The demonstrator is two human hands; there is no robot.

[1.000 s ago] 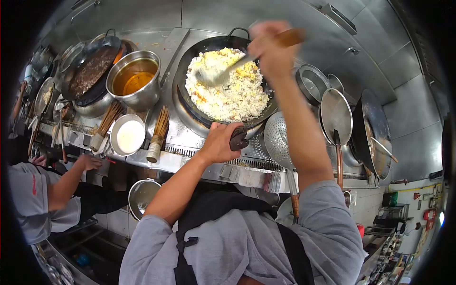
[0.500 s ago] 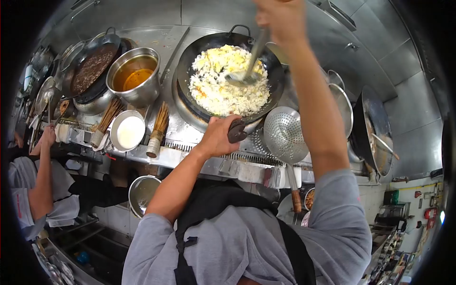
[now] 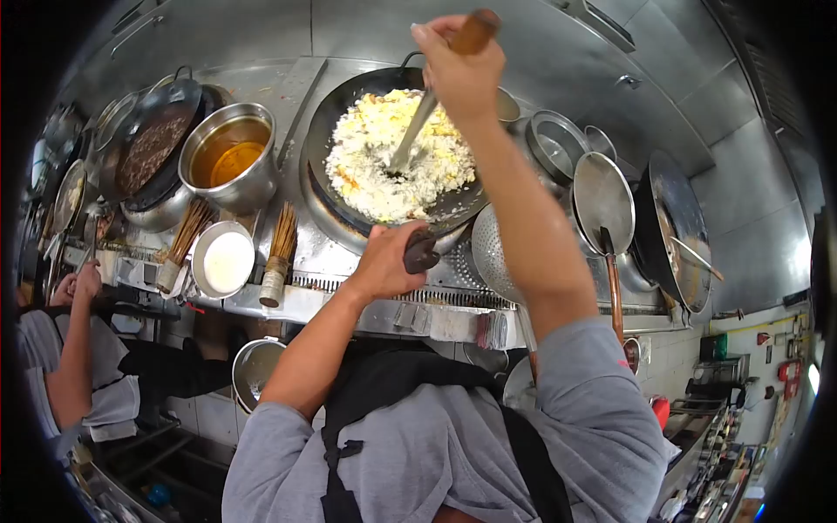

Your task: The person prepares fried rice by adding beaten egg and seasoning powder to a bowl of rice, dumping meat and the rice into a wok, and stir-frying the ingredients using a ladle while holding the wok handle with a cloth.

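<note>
Long utensil [image 3: 418,131] slants into rice [image 3: 366,187]

The wok [image 3: 455,207] sits on the counter [image 3: 290,170]. The utensil's long axis runs from its raised wooden end down-left into the rice. The right hand [image 3: 464,74] has fingers wrapped round it; the left hand [image 3: 384,264] clasps a dark cloth [image 3: 420,251].

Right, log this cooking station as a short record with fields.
Pan: round black wok
Contents: white-and-yellow rice-like food
Right hand: grips metal utensil with wooden handle, lower end in the food
Left hand: holds dark brown piece at the wok's near edge; handle or cloth, unclear
Left of wok: steel pot of orange liquid; two bamboo brushes
Right of wok: perforated steel skimmer
Nearby: person in grey, far left
</note>
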